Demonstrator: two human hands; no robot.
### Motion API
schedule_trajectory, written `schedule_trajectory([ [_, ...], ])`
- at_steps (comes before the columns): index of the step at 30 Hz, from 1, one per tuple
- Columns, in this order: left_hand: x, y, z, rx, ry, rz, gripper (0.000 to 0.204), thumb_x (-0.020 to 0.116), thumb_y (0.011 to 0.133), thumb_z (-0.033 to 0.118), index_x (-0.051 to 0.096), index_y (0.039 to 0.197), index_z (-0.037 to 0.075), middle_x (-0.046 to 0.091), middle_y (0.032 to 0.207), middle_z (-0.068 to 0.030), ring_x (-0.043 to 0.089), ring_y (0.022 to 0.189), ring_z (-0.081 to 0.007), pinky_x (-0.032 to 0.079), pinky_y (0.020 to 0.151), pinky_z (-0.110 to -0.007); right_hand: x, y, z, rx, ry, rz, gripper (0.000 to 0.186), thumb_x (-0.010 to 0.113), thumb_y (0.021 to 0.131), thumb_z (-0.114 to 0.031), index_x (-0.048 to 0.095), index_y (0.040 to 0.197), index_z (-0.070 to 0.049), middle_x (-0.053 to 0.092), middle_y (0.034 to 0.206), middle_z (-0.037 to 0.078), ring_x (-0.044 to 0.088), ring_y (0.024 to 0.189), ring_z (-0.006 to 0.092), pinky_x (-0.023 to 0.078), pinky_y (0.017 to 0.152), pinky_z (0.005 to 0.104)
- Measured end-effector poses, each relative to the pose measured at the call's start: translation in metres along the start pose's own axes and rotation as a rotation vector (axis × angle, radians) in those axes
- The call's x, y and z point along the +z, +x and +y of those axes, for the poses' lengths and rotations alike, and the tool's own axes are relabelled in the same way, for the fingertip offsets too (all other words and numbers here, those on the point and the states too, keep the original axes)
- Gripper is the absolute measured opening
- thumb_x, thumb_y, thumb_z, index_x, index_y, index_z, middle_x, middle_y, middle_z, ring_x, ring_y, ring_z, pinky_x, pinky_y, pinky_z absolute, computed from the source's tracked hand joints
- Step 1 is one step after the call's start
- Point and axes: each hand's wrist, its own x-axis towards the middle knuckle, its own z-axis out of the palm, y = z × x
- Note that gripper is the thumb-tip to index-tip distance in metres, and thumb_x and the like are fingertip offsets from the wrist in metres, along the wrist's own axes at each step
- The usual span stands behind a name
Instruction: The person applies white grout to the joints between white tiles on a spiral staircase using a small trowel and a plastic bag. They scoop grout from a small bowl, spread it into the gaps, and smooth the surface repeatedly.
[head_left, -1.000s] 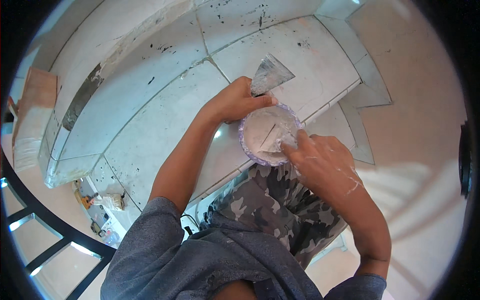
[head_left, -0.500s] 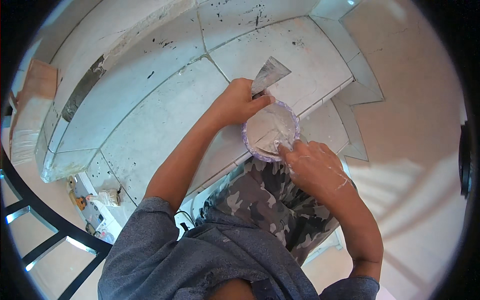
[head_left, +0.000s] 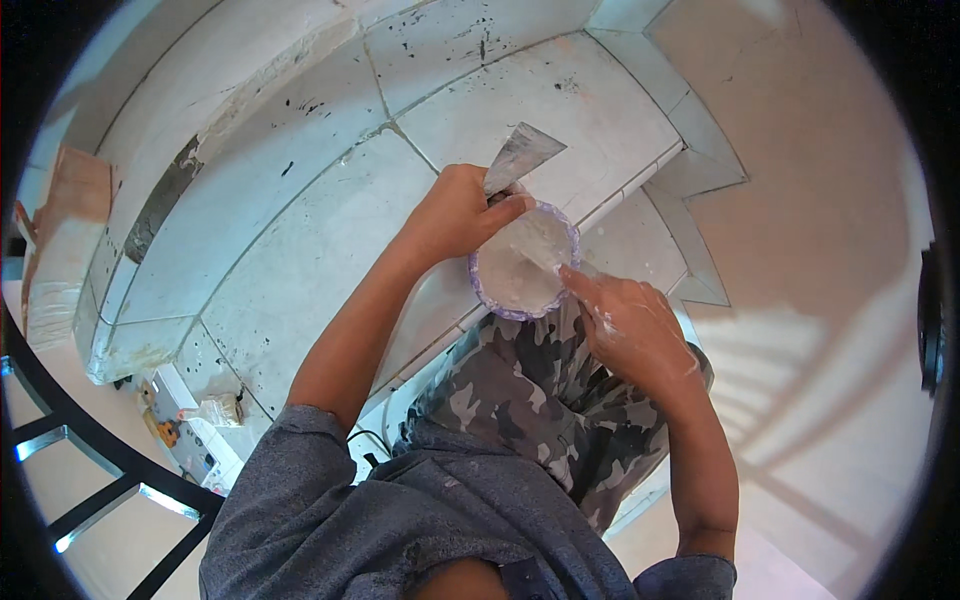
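My left hand [head_left: 462, 215] is closed around a putty knife [head_left: 526, 155], its wide, smeared metal blade pointing up and away. The thumb of that hand also presses on the rim of a round tub [head_left: 476, 285] with a purple-and-white edge. Whitish paste [head_left: 520, 275] fills the tub's inside. At the tub's right side, my right hand [head_left: 635, 325], streaked with white, grips a flat scraper [head_left: 538, 260]. Paste coats its blade, which lies in the tub; my fingers hide the rest of it.
White tiled steps [head_left: 330, 240] with dark specks curve around the tub. My camouflage-clad legs [head_left: 520, 390] are just below it. A black metal railing [head_left: 100, 455] stands at lower left, near a small bundle [head_left: 218, 410]. Tan floor [head_left: 800, 230] spreads to the right.
The tub and my left hand have shifted slightly left in view. My right hand has drawn back toward the tub's right rim, index finger straighter, and the scraper blade sits higher in the paste.
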Motion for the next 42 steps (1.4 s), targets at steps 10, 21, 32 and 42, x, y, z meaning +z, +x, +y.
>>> schedule_trajectory([
  [10, 0.016, -0.01, 0.007, 0.013, 0.014, 0.086, 0.029, 0.073, 0.087, 0.026, 0.073, 0.093, -0.002, 0.07, 0.071, -0.0158, 0.064, 0.06, -0.019, 0.05, 0.06, -0.036, 0.032, -0.013, -0.014, 0.051, 0.023, 0.012, 0.044, 0.053, 0.091, -0.01, 0.057, 0.134, -0.003, 0.069, 0.098, 0.022, 0.069, 0.087, 0.0411, 0.054, 0.081, 0.0512],
  [21, 0.033, -0.017, 0.016, 0.027, 0.063, 0.164, 0.023, 0.073, 0.086, 0.019, 0.072, 0.091, -0.003, 0.069, 0.069, -0.015, 0.062, 0.057, -0.0186, 0.049, 0.058, -0.034, 0.054, -0.027, -0.011, 0.049, 0.378, 0.017, 0.035, 0.054, 0.094, -0.007, 0.059, 0.127, 0.0, 0.068, 0.097, 0.027, 0.065, 0.088, 0.0436, 0.052, 0.083, 0.0484],
  [32, 0.04, -0.015, 0.012, 0.051, 0.043, 0.142, 0.022, 0.075, 0.084, 0.017, 0.072, 0.092, -0.003, 0.069, 0.069, -0.0125, 0.062, 0.06, -0.0132, 0.049, 0.058, -0.032, 0.074, -0.036, -0.005, 0.124, 0.672, 0.13, 0.036, 0.049, 0.1, -0.014, 0.059, 0.13, 0.003, 0.065, 0.079, 0.021, 0.063, 0.071, 0.033, 0.051, 0.075, 0.0398],
  [42, 0.036, -0.015, 0.014, 0.04, 0.053, 0.108, 0.022, 0.073, 0.085, 0.017, 0.073, 0.092, -0.003, 0.069, 0.069, -0.0098, 0.06, 0.06, -0.0116, 0.048, 0.058, -0.031, 0.068, -0.038, -0.002, 0.248, 0.856, 0.016, 0.038, 0.047, 0.102, -0.018, 0.057, 0.131, 0.004, 0.058, 0.076, 0.009, 0.055, 0.066, 0.0209, 0.046, 0.065, 0.0342],
])
